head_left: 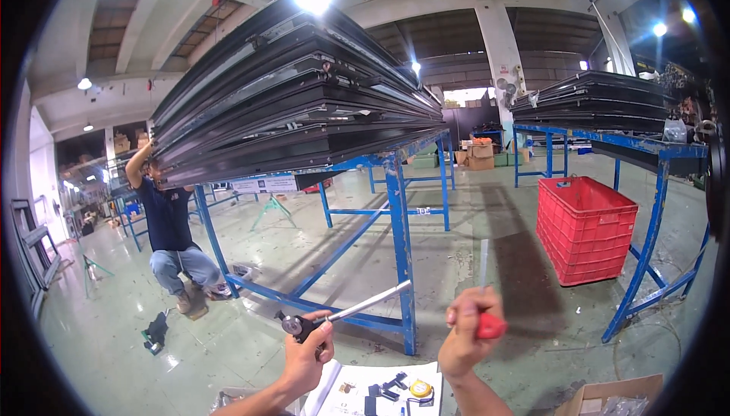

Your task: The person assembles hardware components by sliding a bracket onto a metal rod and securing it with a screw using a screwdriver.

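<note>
My left hand (304, 357) is closed around a black fitting with a round grey end and a long silver rod (372, 301). The rod slants up to the right, its tip in front of a blue table leg in this view. To the right, my right hand (470, 336) grips a screwdriver (492, 327) by its red handle, with the thin shaft pointing upward. Below and between my hands, a white sheet (327, 389) carries several small black parts (389, 387) and a yellow tape measure (420, 389).
A blue steel table (400, 249) bears a tall stack of black frames (304, 112). Beyond its left end a person (171, 218) crouches, one arm raised to the stack. At right stand a red crate (585, 230), another loaded table (646, 256) and a cardboard box (608, 395).
</note>
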